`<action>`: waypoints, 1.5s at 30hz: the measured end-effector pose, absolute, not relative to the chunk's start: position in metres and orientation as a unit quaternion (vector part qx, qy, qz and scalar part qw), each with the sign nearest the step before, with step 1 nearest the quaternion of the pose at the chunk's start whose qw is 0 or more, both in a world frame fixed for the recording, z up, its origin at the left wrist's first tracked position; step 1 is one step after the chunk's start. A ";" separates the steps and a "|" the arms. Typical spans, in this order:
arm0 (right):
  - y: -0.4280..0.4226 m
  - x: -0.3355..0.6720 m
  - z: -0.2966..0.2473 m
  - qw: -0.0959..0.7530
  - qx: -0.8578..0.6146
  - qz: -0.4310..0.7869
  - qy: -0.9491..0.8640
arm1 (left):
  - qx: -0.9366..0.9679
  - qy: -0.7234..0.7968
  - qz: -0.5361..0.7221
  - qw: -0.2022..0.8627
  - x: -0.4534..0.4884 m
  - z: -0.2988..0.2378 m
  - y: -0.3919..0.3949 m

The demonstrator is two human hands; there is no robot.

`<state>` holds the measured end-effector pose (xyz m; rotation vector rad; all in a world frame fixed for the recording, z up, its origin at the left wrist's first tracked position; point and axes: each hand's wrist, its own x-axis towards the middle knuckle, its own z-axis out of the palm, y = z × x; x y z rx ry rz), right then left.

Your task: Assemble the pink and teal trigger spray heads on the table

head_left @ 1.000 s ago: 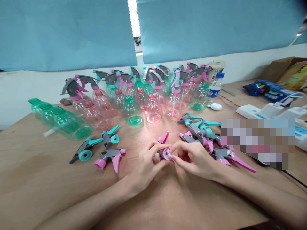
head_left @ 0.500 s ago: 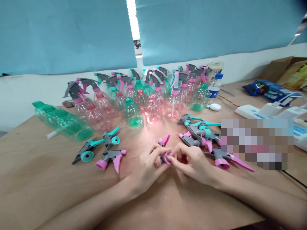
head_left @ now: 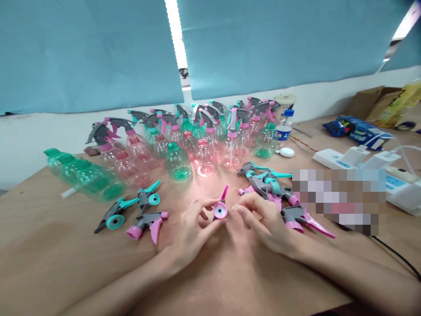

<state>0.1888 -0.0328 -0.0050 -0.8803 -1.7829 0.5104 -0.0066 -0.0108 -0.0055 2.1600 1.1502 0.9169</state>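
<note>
My left hand (head_left: 194, 228) grips a pink-and-grey trigger spray head (head_left: 220, 210) between thumb and fingers. The pink collar faces me, showing a white inside with a dark centre, and the pink trigger points up. Just right of it, apart from the collar, my right hand (head_left: 263, 221) is closed in a pinch; whatever its fingertips hold, if anything, is too small to make out. Left of my hands lie a pink-and-grey spray head (head_left: 146, 224) and two turquoise-and-grey ones, including this spray head (head_left: 115, 217). More spray heads (head_left: 263, 184) are heaped beyond my right hand.
Pink and green bottles stand at the back, several with spray heads, others uncapped like this green bottle (head_left: 178, 162). Green bottles (head_left: 85, 175) lie at the left. Rightward are a white power strip (head_left: 332, 158), a blue packet (head_left: 362, 131), a cardboard box (head_left: 365, 103) and a blurred-out patch.
My right fingers have drawn back from the spray head's collar, which they were touching. The collar now shows its open underside. The whole view has shifted slightly.
</note>
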 end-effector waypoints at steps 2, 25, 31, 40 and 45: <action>-0.036 0.186 -0.003 0.508 -0.333 0.178 -0.774 | 0.807 0.418 0.345 0.236 -0.006 -0.004 -0.008; -0.037 0.179 -0.011 0.443 -0.249 0.092 -0.856 | 0.948 0.242 0.182 0.099 0.106 0.014 0.067; -0.034 0.182 -0.013 0.442 -0.247 0.112 -0.855 | 0.945 0.267 0.173 0.081 0.078 0.018 0.057; -0.037 0.188 -0.007 0.424 -0.274 0.095 -0.858 | 0.904 0.396 0.147 0.070 -0.051 0.038 0.030; -0.032 0.183 -0.012 0.391 -0.285 0.087 -0.871 | 0.869 0.460 0.170 0.069 -0.123 0.044 0.012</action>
